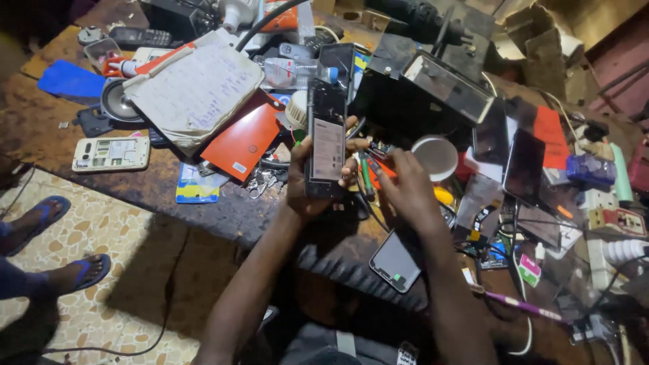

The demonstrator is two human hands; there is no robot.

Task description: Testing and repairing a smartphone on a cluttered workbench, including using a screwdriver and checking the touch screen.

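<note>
My left hand [307, 182] grips an opened black smartphone [326, 138] upright above the workbench, its back cover off and a pale battery facing me. My right hand [404, 186] is just to the right of it, fingers curled down over small tools and a little circuit part [380, 147]; what it pinches is hidden. A green-handled tool [366, 177] lies between the two hands. A second phone [395, 260] rests face up on the bench edge under my right wrist.
The dark bench [203, 203] is crowded: a notebook [196, 88], an orange cover [243, 143], a white phone shell [110, 153], a white round lid [436, 157], dark screens [524, 165], a power strip [608, 243]. Another person's sandalled feet [64, 243] stand at left.
</note>
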